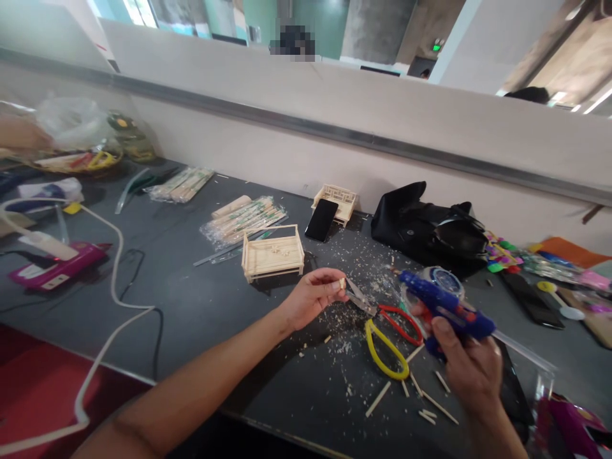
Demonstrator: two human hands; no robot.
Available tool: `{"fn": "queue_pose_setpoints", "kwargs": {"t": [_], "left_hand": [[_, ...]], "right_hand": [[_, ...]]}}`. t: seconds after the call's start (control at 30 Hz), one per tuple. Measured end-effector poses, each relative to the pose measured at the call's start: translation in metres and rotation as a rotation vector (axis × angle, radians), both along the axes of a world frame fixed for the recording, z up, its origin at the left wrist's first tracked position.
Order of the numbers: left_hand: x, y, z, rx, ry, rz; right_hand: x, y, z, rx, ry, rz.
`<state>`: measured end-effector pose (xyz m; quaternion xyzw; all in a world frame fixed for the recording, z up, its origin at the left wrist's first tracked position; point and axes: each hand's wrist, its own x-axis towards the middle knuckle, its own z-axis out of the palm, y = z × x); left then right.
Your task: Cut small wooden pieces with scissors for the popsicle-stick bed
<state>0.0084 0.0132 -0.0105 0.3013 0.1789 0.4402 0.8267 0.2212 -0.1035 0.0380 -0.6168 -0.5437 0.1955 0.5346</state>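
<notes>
Between the thumb and fingers of my left hand (318,294) is a small piece of pale wood (342,284). My right hand (471,363) is wrapped round a blue hot glue gun (447,303), its nozzle pointing left and a clear glue stick (523,350) sticking out behind. Scissors (368,306) with one red and one yellow handle lie open on the table between my hands. Beyond my left hand stands a small wooden bed-like frame (272,255) with tiny bits on its platform. Cut sticks (377,399) lie around the scissors.
A phone (322,220) leans on a small wooden bench model (342,197). Packs of sticks (248,220), a black bag (428,223) and a roll of tape (444,280) stand about. A white cable (117,274) runs from a purple power strip (57,264). Another person's hand (21,134) shows at far left.
</notes>
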Motion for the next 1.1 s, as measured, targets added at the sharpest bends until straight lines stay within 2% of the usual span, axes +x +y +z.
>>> {"fn": "queue_pose_setpoints", "kwargs": {"t": [0.03, 0.13, 0.23, 0.3, 0.4, 0.53, 0.63, 0.7, 0.8, 0.87, 0.93, 1.0, 1.03, 1.1], "left_hand": [[0.0, 0.001, 0.0, 0.01, 0.011, 0.008], [-0.001, 0.003, -0.001, 0.053, 0.061, 0.039], [-0.002, 0.005, 0.0, 0.086, 0.103, 0.074], [-0.003, 0.006, 0.0, 0.085, 0.111, 0.085], [-0.003, 0.007, -0.002, 0.081, 0.124, 0.079], [-0.003, 0.006, -0.004, 0.084, 0.131, 0.05], [-0.004, 0.006, -0.006, 0.083, 0.136, 0.034], [-0.003, 0.006, -0.007, 0.086, 0.137, 0.03], [-0.003, 0.005, -0.008, 0.088, 0.139, 0.024], [-0.003, 0.005, -0.007, 0.082, 0.154, 0.016], [-0.002, 0.004, -0.006, 0.079, 0.171, 0.009], [-0.002, 0.003, -0.005, 0.084, 0.178, 0.012], [-0.002, 0.003, -0.004, 0.087, 0.178, 0.015], [-0.002, 0.002, -0.002, 0.09, 0.178, 0.02]], "right_hand": [[0.006, -0.001, 0.007, 0.064, -0.179, -0.117], [0.024, 0.002, 0.025, 0.001, -0.722, -0.431], [0.044, 0.011, 0.029, -0.178, -1.013, -0.474], [0.058, 0.019, 0.026, -0.257, -1.11, -0.435], [0.074, 0.031, 0.018, -0.273, -1.121, -0.346], [0.086, 0.043, 0.013, -0.271, -1.105, -0.395], [0.086, 0.042, 0.015, -0.186, -1.145, -0.404], [0.077, 0.034, 0.02, -0.099, -1.179, -0.404], [0.05, 0.017, 0.03, 0.048, -1.216, -0.421], [0.025, 0.007, 0.031, 0.204, -1.158, -0.319], [-0.001, 0.005, 0.022, 0.316, -1.037, -0.13], [-0.022, 0.01, 0.004, 0.304, -0.931, 0.052], [-0.028, 0.015, -0.007, 0.274, -0.929, 0.094], [-0.034, 0.028, -0.026, 0.196, -0.973, 0.075]]}}
